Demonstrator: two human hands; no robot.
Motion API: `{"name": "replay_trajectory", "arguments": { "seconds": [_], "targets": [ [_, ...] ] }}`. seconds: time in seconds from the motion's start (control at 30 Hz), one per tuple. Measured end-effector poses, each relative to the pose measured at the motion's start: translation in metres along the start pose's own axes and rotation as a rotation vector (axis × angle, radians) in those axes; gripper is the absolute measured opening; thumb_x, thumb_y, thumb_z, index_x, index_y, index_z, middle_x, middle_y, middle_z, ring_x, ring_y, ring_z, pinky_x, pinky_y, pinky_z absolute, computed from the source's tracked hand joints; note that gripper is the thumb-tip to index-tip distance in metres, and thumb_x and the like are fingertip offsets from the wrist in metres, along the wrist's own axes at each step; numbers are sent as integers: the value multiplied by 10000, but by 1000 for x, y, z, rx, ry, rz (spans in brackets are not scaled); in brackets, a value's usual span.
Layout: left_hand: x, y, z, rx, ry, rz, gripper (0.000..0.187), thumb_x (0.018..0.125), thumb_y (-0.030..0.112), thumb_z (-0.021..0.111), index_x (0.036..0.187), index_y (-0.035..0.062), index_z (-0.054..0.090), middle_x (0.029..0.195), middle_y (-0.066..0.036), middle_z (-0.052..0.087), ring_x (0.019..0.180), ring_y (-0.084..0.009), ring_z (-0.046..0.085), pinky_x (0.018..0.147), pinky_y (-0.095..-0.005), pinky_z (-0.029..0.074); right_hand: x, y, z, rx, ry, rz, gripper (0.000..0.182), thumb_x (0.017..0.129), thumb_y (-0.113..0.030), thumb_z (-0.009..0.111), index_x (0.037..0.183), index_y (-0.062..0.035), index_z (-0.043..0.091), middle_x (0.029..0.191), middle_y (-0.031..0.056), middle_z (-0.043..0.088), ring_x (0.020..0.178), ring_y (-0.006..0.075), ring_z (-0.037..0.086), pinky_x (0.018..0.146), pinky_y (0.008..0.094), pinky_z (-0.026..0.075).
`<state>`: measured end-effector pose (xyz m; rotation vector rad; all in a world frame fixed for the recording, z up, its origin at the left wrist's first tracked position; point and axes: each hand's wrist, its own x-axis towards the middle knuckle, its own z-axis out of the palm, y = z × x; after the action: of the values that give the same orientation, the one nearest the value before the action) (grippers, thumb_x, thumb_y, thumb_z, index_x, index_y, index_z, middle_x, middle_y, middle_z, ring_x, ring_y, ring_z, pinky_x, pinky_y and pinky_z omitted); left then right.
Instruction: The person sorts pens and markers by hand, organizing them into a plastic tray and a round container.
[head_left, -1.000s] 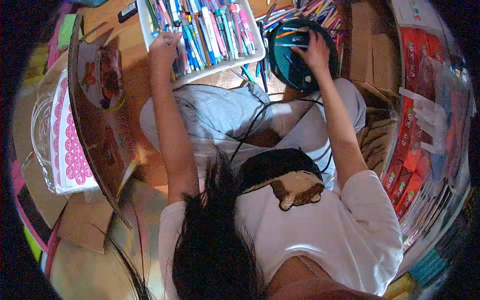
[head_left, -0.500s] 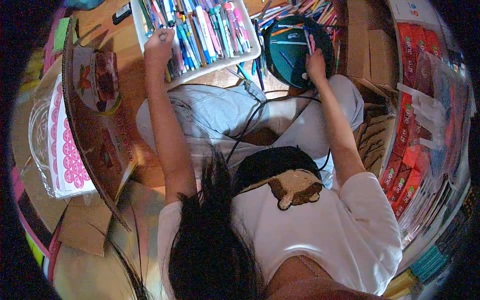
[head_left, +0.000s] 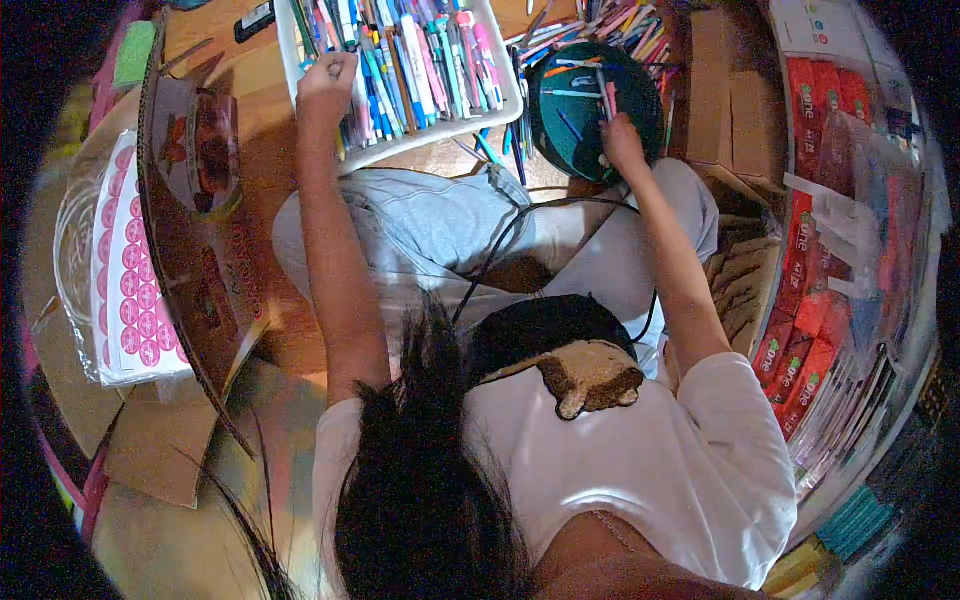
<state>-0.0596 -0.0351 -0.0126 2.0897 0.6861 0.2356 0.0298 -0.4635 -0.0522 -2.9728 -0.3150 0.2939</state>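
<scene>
My left hand [head_left: 328, 82] is at the left side of a white tray [head_left: 440, 132] filled with pens and markers [head_left: 405, 70]. Its fingers are closed in a pinch, and what they hold, if anything, I cannot make out. Over a round dark green container [head_left: 560, 135], my right hand [head_left: 622, 138] is closed around a few slim pens [head_left: 608, 95], one pinkish and one pale. Several pens lie inside that container, among them an orange one [head_left: 570, 70] and a pale one [head_left: 562, 93].
A heap of loose pens and pencils [head_left: 640, 30] lies behind the round container. Cardboard [head_left: 718, 90] stands to its right, near red packages [head_left: 800, 260]. At left are a cardboard piece [head_left: 200, 270] and a sheet of pink round stickers [head_left: 130, 270]. A black cord [head_left: 500, 235] crosses my lap.
My left hand has shifted slightly right and down along the tray. My right hand, holding pens, has moved slightly left and down. An orange pen now shows in the round container.
</scene>
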Motion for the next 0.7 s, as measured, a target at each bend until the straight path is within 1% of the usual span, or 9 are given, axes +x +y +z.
{"name": "replay_trajectory", "arguments": {
  "seconds": [0.1, 0.2, 0.3, 0.33, 0.5, 0.57, 0.63, 0.67, 0.7],
  "targets": [
    [12, -22, 7, -2, 1, 67, 324, 772, 368, 547, 912, 83, 615, 859, -141, 619, 820, -291, 592, 719, -338, 454, -5, -7, -13, 40, 30, 27, 294, 826, -229, 500, 871, 59, 460, 795, 300, 542, 757, 438, 546, 646, 495, 428],
    [9, -23, 10, -77, 40, 100, 315, 787, 324, 551, 900, 35, 608, 790, -120, 621, 715, -198, 587, 658, -285, 448, -6, 2, -5, 107, 155, -23, 298, 844, -249, 468, 879, 46, 467, 810, 291, 545, 759, 438, 545, 655, 501, 423],
    [4, -12, 6, -206, 84, 167, 281, 803, 271, 546, 892, 11, 606, 723, -82, 609, 633, -115, 553, 597, -239, 430, -6, -2, -13, 262, 208, 97, 326, 863, -283, 431, 901, 38, 471, 850, 292, 538, 822, 434, 529, 656, 479, 427],
    [2, -11, 6, -266, 98, 185, 256, 809, 248, 540, 891, 15, 607, 702, -66, 600, 619, -98, 536, 579, -227, 421, -4, 0, -10, 345, 340, 57, 351, 867, -305, 423, 854, 35, 506, 732, 254, 552, 694, 422, 539, 588, 479, 420],
    [-7, -3, 11, -407, 157, 194, 187, 822, 173, 514, 883, 24, 609, 673, -28, 568, 592, -60, 488, 535, -204, 391, -16, -11, -40, 924, 127, 107, 322, 865, -347, 448, 851, -29, 492, 628, 78, 506, 540, 193, 479, 485, 312, 368],
    [-31, 41, 10, -359, 217, 240, 197, 838, 185, 509, 900, 22, 600, 750, -49, 605, 635, -82, 516, 591, -225, 412, -32, -34, -69, 1178, 4, 122, 293, 870, -359, 446, 839, -68, 466, 612, 6, 455, 518, 108, 414, 468, 250, 330],
    [-47, 64, 25, -517, 96, 431, 211, 857, 187, 485, 919, 22, 602, 783, -45, 610, 668, -96, 521, 639, -232, 413, -48, -61, -98, 1381, -138, 118, 260, 878, -360, 437, 827, -105, 430, 614, -45, 395, 518, 52, 344, 465, 206, 293],
    [-49, 64, 41, -490, -39, 264, 222, 862, 188, 472, 950, 28, 600, 810, -47, 612, 690, -89, 518, 657, -228, 413, -51, -70, -108, 1533, -289, 13, 235, 892, -340, 415, 821, -117, 393, 608, -44, 366, 515, 59, 335, 477, 196, 293],
    [-73, 97, 37, -554, -207, 284, 234, 861, 193, 469, 980, 43, 604, 841, -48, 617, 704, -86, 521, 668, -226, 418, -55, -80, -114, 1597, -362, -11, 227, 895, -328, 412, 828, -112, 396, 610, -43, 360, 517, 60, 335, 479, 194, 294]
  ]
}}
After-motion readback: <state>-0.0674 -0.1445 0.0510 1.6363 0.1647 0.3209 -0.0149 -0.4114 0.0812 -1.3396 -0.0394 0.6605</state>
